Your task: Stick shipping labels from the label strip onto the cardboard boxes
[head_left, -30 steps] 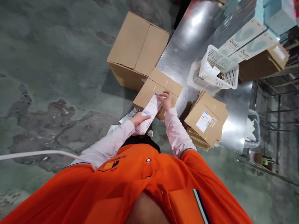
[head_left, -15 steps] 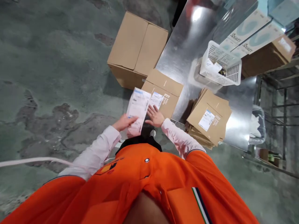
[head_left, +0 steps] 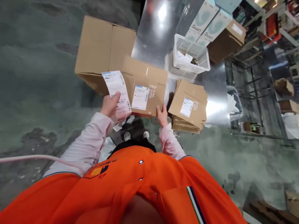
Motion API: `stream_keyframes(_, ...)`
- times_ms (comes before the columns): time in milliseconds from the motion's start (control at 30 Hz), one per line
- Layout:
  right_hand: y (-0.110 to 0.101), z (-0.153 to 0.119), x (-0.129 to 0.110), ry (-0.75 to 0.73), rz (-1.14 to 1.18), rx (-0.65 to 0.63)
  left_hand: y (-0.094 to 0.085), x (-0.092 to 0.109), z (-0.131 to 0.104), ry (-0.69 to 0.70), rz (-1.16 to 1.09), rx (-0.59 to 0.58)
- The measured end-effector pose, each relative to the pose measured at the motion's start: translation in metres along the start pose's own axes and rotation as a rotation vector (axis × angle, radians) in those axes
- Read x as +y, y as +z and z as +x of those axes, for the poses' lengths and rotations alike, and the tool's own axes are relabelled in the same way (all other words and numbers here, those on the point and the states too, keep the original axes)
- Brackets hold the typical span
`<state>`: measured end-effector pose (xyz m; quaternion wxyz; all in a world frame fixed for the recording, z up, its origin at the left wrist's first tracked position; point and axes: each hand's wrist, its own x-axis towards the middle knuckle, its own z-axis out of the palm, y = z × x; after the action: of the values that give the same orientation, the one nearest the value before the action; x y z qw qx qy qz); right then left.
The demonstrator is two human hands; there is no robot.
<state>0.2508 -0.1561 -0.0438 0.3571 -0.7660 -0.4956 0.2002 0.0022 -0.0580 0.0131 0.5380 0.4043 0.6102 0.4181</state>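
Observation:
My left hand (head_left: 111, 105) grips a strip of white shipping labels (head_left: 116, 93), held upright to the left of a small brown carton (head_left: 147, 79). That carton carries a white label (head_left: 140, 97) on its near face and juts over the near corner of a shiny metal table (head_left: 154, 40). My right hand (head_left: 162, 114) holds the carton's near right bottom edge, thumb up on its face.
A big closed carton (head_left: 102, 49) stands on the floor to the left. A stack of flat labelled boxes (head_left: 188, 104) lies right of the small carton. Behind sit a white mesh basket (head_left: 190, 54), light-blue product boxes (head_left: 205, 21) and another brown carton (head_left: 225, 40). Metal racks (head_left: 257, 90) stand to the right.
My left hand lifted the label strip off the carton and moved it left. A label now sits on the carton's face, and my right hand shifted from there to grip its lower right edge.

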Motion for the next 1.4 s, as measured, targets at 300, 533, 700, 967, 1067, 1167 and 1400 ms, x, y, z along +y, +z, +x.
stream_keyframes(300, -0.243, 0.013, 0.038, 0.364, -0.202, 0.383, 0.024, 0.026, -0.066, 0.032, -0.350, -0.255)
stream_keyframes(533, -0.090, -0.033, -0.049, 0.074, 0.546, -0.424, 0.037, -0.002, -0.114, 0.046, -0.044, -0.477)
stream_keyframes(700, -0.018, -0.067, -0.065, 0.126, 0.675, -0.526, 0.024, -0.005, -0.101, -0.009, -0.054, -0.370)
stream_keyframes(967, -0.011, -0.016, -0.078, -0.068, 0.396, -0.533, 0.024, -0.039, -0.092, -0.059, 0.032, -0.095)
stream_keyframes(1067, 0.007, -0.013, -0.074, -0.011, 0.411, -0.594, 0.028, -0.053, -0.085, -0.054, 0.020, 0.038)
stream_keyframes(1167, 0.028, 0.004, -0.067, -0.051, 0.315, -0.574, 0.026, -0.067, -0.071, -0.096, -0.088, -0.028)
stream_keyframes(1400, 0.081, 0.108, -0.062, -0.171, -0.191, -0.216, -0.002, -0.117, -0.070, -0.433, -0.242, -0.370)
